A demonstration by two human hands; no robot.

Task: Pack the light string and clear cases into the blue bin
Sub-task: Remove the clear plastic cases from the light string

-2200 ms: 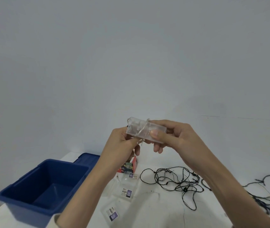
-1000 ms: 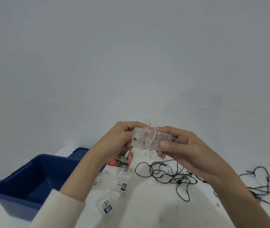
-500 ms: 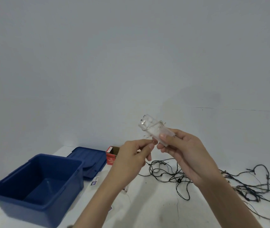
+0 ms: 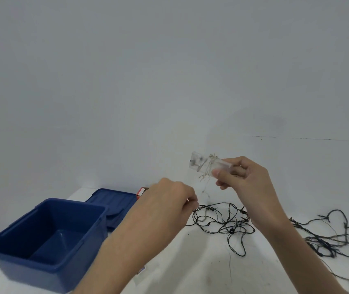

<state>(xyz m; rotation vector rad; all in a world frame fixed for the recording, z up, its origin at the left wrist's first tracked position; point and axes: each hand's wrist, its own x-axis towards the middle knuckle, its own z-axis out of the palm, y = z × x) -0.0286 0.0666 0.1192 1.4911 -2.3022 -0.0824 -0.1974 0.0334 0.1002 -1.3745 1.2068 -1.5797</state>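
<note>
The clear case [image 4: 199,164] was held raised, pinched in the right hand [image 4: 248,183], likely so its fine wire [image 4: 208,169] could be wound; the left hand [image 4: 167,204] was curled, contents unclear.

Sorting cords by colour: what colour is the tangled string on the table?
The light string is black; head view shows it best.

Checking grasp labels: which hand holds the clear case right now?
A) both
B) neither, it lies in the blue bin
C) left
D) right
D: the right hand grips the clear case up in the air, while the left hand sits lower and apart from it.
</note>
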